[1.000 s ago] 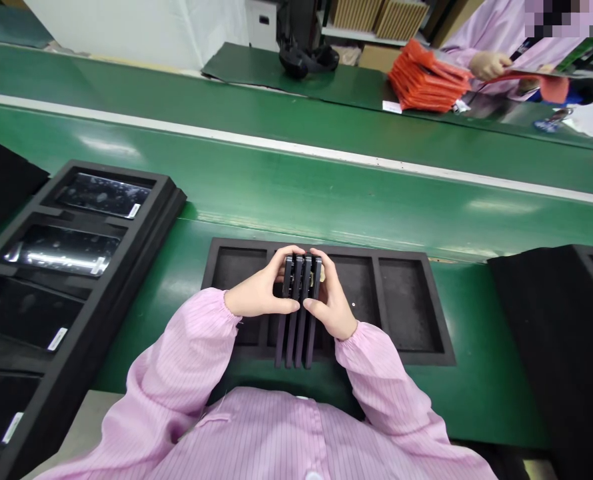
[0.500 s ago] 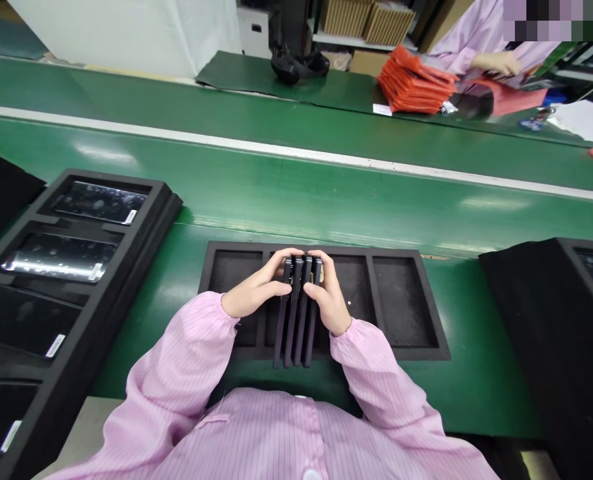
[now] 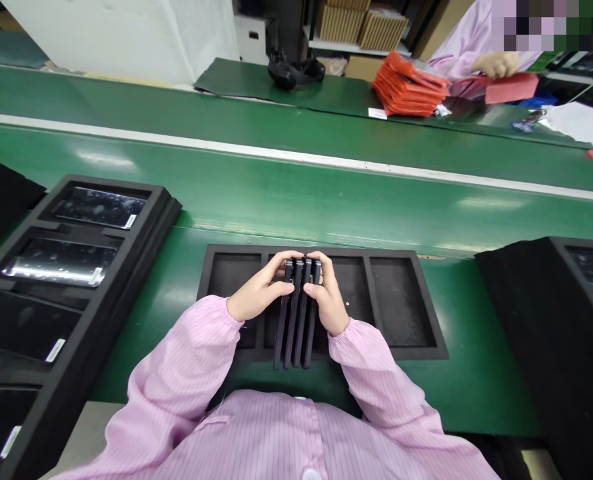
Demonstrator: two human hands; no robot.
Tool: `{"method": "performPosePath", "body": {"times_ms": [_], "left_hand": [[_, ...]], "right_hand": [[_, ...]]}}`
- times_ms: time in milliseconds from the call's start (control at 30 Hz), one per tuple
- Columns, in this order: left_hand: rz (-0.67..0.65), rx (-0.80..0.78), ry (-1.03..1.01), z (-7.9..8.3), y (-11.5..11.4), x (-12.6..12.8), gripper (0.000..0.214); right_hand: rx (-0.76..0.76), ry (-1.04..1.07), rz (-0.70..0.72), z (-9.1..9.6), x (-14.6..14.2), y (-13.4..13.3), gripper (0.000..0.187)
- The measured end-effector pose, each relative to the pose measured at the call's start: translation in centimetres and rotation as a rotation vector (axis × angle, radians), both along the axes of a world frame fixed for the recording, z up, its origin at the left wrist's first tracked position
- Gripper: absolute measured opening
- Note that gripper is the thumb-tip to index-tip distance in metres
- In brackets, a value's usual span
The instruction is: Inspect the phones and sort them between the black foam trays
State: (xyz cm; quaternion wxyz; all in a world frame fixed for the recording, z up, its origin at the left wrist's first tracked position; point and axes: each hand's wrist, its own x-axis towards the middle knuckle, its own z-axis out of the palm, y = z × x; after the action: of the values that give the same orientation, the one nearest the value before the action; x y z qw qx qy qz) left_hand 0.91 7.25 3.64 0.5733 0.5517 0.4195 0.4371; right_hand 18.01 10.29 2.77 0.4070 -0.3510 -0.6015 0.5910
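Observation:
Several black smartphones (image 3: 296,320) stand on edge side by side, narrow gaps between them, their long edges turned up toward me. My left hand (image 3: 262,288) grips the row from the left, thumb on the near side and fingers curled over the far end. From the other side my right hand (image 3: 329,293) clasps the row in the same way. Beneath the phones lies a black foam tray (image 3: 431,320) with several rectangular compartments; hands and phones hide its middle part. Whether the phones touch the tray cannot be made out.
At left, stacked foam trays (image 3: 161,213) hold dark-screened phones with white labels. Another black tray stack (image 3: 516,293) rises at right. Across the green bench (image 3: 276,193), a co-worker's hand (image 3: 496,65) is near a pile of red-orange packets (image 3: 409,87).
My hands and the phones keep nearly the same pose. The view has shifted slightly. Across the bench, the co-worker's hand has moved, and the reddish sheet by it sits differently.

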Motion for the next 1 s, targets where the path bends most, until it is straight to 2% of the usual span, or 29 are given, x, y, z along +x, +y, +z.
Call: {"method": "performPosePath", "body": {"times_ms": [233, 467, 700, 1000], "left_hand": [[0.091, -0.009, 0.073, 0.2, -0.4, 0.7, 0.044], [0.090, -0.019, 0.068, 0.1, -0.4, 0.6, 0.045], [0.027, 0.006, -0.007, 0.2, -0.3, 0.7, 0.047], [0.018, 0.020, -0.039, -0.2, -0.3, 0.6, 0.050]], "right_hand": [[-0.022, 0.097, 0.082, -1.0, 0.4, -0.1, 0.049], [-0.025, 0.091, 0.068, -1.1, 0.4, 0.0, 0.048], [0.078, 0.010, -0.005, -0.5, 0.3, -0.2, 0.047], [0.090, -0.018, -0.010, -0.9, 0.2, -0.3, 0.047]]}}
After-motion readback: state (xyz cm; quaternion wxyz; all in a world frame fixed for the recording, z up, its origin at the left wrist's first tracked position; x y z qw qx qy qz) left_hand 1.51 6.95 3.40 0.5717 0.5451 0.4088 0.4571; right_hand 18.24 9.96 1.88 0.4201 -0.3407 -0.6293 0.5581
